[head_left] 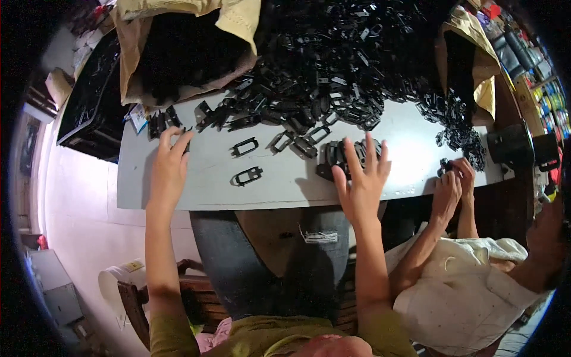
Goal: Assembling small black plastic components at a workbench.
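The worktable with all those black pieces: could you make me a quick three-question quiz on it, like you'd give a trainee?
1. True or false: the right hand has its fingers spread, at a cluster of black pieces.

2. Where is the co-worker, relative to the person wearing the camera?
A) to the left
B) to the right
C) straight across the table

3. Which of the wearer's hands is nearer the large tan bag at upper left?

Key: 1. True. 2. B. 3. The left hand.
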Tool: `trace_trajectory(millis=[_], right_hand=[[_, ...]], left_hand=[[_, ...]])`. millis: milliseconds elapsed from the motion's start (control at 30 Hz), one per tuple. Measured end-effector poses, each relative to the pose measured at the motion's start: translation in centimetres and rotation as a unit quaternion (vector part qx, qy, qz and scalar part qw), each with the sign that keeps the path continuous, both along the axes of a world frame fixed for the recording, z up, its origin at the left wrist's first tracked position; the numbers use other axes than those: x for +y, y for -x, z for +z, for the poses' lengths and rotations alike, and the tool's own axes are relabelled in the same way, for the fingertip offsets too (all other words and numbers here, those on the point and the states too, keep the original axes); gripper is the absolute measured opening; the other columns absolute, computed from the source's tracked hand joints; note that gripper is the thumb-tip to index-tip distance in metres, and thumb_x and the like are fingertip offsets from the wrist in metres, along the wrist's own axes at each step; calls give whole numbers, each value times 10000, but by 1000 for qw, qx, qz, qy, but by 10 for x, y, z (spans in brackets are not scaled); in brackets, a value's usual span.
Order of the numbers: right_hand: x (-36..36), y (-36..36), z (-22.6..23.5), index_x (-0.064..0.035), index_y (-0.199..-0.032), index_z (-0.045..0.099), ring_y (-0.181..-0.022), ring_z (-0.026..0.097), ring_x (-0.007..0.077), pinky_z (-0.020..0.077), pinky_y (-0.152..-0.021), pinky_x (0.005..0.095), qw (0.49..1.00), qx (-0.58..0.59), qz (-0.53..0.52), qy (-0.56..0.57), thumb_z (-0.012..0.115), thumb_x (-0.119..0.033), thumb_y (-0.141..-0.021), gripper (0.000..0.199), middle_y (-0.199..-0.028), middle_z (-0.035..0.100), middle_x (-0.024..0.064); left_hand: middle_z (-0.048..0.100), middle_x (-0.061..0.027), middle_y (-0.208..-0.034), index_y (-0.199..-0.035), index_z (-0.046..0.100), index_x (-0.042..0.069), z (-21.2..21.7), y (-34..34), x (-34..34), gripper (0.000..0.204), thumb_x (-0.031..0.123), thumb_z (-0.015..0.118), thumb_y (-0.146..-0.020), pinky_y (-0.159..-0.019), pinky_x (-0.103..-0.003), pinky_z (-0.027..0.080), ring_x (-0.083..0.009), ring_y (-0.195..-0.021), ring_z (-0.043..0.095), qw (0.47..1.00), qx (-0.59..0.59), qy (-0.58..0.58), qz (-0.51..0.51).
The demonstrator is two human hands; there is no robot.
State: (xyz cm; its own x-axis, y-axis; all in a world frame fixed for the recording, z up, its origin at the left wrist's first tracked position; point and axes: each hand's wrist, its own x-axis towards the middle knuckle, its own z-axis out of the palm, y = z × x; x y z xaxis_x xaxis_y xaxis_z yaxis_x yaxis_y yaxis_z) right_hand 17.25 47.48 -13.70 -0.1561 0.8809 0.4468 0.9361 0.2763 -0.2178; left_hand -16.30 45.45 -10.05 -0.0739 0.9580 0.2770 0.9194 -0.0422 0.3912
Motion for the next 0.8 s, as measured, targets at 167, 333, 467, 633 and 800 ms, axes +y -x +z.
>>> trace_trajectory(millis=[167, 333, 467, 633, 800], right_hand=[[-27, 8, -2, -83, -1040, 667, -1165, 432, 325, 323, -963, 511, 995, -84, 35, -39, 690, -166, -748, 305, -1269, 492, 87], [-33, 26, -1, -20, -1027, 635, -980, 528, 304, 438, -814, 411, 994, -35, 96, -31, 674, -82, -738, 298, -1104, 546, 103], [-37, 36, 1, -10, -1040, 581, -906, 556, 330, 470, -734, 400, 994, 30, 98, 41, 648, -58, -740, 312, -1037, 549, 134], [-32, 42, 8, 0, -999, 532, -838, 555, 359, 468, -700, 424, 985, 73, 63, 142, 632, -37, -712, 305, -942, 531, 156], [-35, 38, 4, -6, -963, 538, -746, 557, 332, 480, -655, 391, 987, 118, 57, 95, 634, -35, -683, 297, -888, 528, 148]], left_hand=[[519, -110, -1158, -1135, 586, 75, -18, 9, 2, 343, -41, 519, -819, -823, -384, 459, -332, -959, 566, 999, 1, 34, 4], [559, -139, -1048, -1152, 589, 81, -9, 12, -2, 361, -29, 572, -809, -808, -381, 462, -327, -912, 571, 995, -26, 91, 10], [569, -135, -996, -1125, 587, 75, -19, 18, -7, 356, 7, 632, -778, -788, -371, 464, -318, -883, 570, 998, -62, 24, 11], [603, -89, -989, -1096, 582, 67, -25, 14, -20, 369, 34, 688, -744, -812, -309, 458, -222, -889, 582, 988, -151, -20, 18], [578, -18, -987, -1052, 581, 12, -11, -31, -42, 296, 56, 683, -778, -849, -243, 413, -99, -954, 517, 922, -386, -7, -25]])
